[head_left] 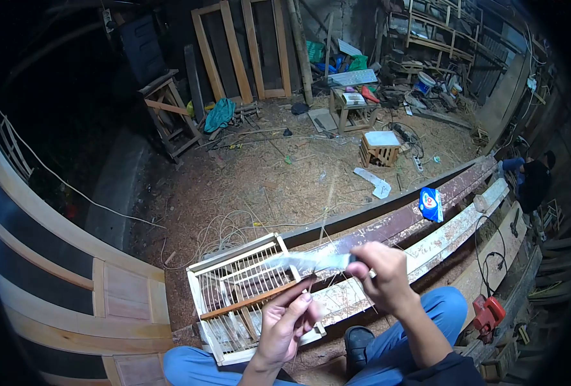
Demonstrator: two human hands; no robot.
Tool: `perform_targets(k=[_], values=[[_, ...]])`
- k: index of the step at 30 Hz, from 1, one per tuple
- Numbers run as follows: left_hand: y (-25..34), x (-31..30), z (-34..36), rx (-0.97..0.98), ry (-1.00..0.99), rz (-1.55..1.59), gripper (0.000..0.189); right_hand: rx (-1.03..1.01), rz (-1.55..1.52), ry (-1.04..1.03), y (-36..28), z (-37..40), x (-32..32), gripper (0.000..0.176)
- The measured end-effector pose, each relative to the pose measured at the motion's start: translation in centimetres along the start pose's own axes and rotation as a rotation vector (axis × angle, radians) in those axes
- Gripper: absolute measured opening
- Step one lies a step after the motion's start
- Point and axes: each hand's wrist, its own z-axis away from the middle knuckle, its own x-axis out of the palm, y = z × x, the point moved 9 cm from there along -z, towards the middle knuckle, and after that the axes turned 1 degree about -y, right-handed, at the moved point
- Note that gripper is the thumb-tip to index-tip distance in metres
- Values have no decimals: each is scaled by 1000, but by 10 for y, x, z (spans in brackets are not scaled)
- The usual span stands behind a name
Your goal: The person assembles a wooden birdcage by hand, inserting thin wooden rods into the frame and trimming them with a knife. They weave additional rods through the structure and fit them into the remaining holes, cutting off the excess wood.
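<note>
My right hand [383,273] is closed around the handle of a knife [311,260], whose blade points left and is smeared by motion. Just below the blade, my left hand [289,327] pinches a thin brown strip [303,285], its tip close under the knife. Fine slivers stick out around the strip. Partly behind my left hand rests a wooden cage-like frame [216,315] with thin parallel bars and a darker crosspiece. It lies against a long, paint-flecked wooden beam [343,299] in front of my knees.
A blue and white packet [431,204] sits on the purplish plank [388,230]. At right lie a red power tool [488,314] and black cord. Panelled wooden doors [128,289] stand at left. Shavings and coiled cane [224,231] cover the floor. A person [535,180] is at far right.
</note>
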Motion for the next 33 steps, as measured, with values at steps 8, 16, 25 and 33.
perform_targets(k=[8,16,25,33], values=[[-3,14,-2,-5,-31,-12,41,-109,26,-142,-21,8,16,33],[-8,45,-15,130,3,-137,18,-257,348,-53,-12,-3,-35,34],[-48,94,-45,168,65,-150,18,-387,395,-84,48,8,-68,37],[-122,61,-60,75,159,-236,29,-82,397,72,190,40,-55,29]])
